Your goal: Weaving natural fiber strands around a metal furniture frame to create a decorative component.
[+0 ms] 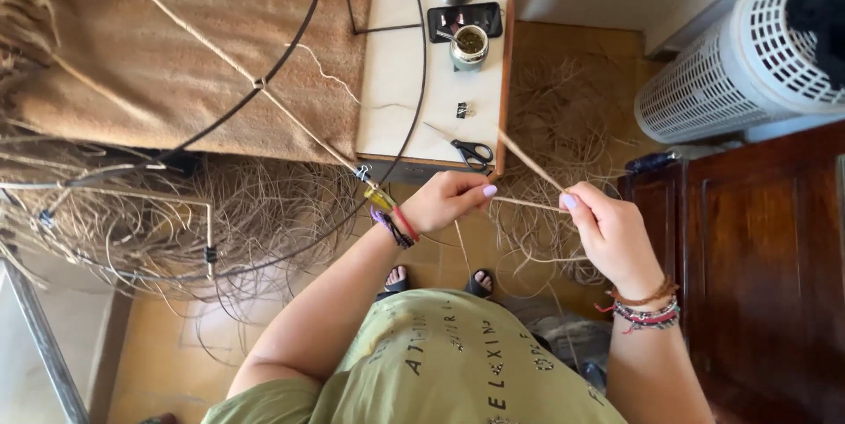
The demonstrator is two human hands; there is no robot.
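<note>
A thin pale straw-coloured fibre strand (528, 204) is stretched between both hands, just in front of the person's chest. The left hand (449, 199) is clenched around its near end, fingers curled over it; the right hand (607, 230) pinches the other end between thumb and fingertips, and a second strand rises up and away from that pinch. Just beyond the left hand's knuckles lie black-handled scissors (473, 154) on the white tabletop (396, 81). Further past them stands a small round cup (469, 44). Loose tan fibres (264, 213) heap on the floor left of the grip.
</note>
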